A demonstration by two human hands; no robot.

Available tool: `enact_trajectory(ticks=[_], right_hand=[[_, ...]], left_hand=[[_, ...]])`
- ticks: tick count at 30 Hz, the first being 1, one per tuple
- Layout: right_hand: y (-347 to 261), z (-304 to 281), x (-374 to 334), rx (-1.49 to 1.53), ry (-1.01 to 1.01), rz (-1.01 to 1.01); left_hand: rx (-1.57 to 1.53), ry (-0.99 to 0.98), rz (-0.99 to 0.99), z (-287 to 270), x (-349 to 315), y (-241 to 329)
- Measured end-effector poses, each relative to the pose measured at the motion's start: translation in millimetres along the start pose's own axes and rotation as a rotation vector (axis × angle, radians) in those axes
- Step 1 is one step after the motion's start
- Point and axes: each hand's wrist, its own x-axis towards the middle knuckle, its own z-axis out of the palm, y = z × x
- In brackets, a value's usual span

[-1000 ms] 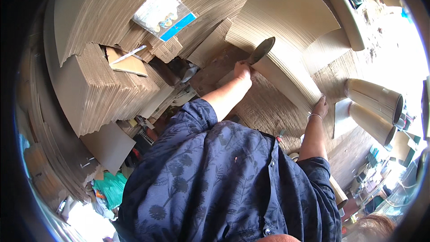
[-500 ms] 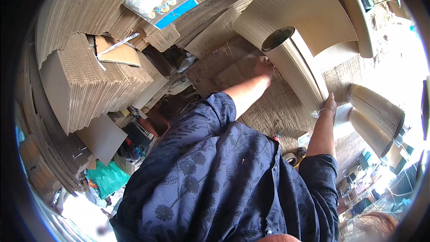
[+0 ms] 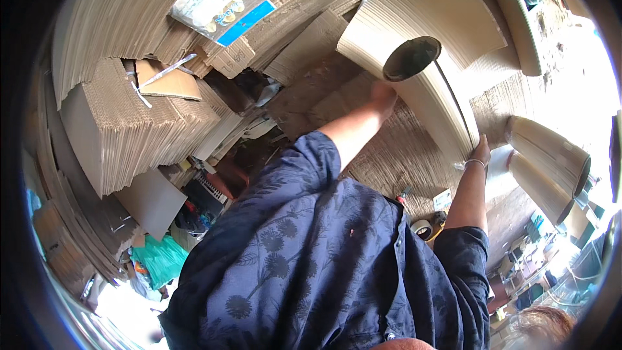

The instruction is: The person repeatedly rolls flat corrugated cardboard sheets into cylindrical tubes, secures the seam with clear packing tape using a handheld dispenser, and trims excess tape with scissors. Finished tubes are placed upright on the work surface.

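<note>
A tan cardboard sheet curled into a tube [image 3: 435, 98] lies aslant between my hands, its dark open end facing up and a lengthwise seam along its right side. My left hand [image 3: 383, 95] grips the edge near the open end, its fingers mostly hidden behind the cardboard. At the lower end, my right hand [image 3: 480, 151] is closed round the right edge, with a bracelet at the wrist. Under the tube is a brown, rough work surface [image 3: 389, 159]. Just beyond it rests a stack of curved cardboard sheets [image 3: 431, 10].
Two more cardboard tubes [image 3: 551, 155] lie to the right. A tape roll [image 3: 421, 229] and a red-handled tool [image 3: 402, 196] sit close to my body. Tall cardboard stacks [image 3: 146, 133] stand on the left, and a clear plastic packet [image 3: 221, 3] lies on the far one.
The tube's far end has tilted so that its opening shows wider and farther right. My left hand has stayed by that end; my right hand has barely moved.
</note>
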Motion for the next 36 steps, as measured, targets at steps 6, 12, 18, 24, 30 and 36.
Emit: enact_trajectory(ticks=[6, 12, 18, 24, 30, 36], right_hand=[[-36.2, 9.4, -38.2, -0.367, -0.073, -0.268], [-8.9, -16.7, 13.9, -1.056, -0.316, -1.258], [-70.1, 17.5, -62.4, -0.531, -0.806, -0.795], [-59.9, 22.4, -110.0, -0.796, -0.748, -0.845], [7.7, 33.8, -182.9, -0.625, -0.876, -0.812], [-0.4, 32.3, -244.6, -0.715, -0.688, -1.045]], left_hand=[[0.061, -0.143, -0.137, -43.5, -46.3, -18.0], [-0.191, -0.386, -0.383, -63.4, -25.8, -61.9], [-0.060, -0.380, -0.384, -63.5, -26.8, -84.9], [-0.033, -0.370, -0.384, -99.7, -60.9, -87.3], [0.031, -0.299, -0.474, -179.1, -123.9, -81.2], [-0.023, -0.238, -0.459, -191.1, -136.8, -98.7]])
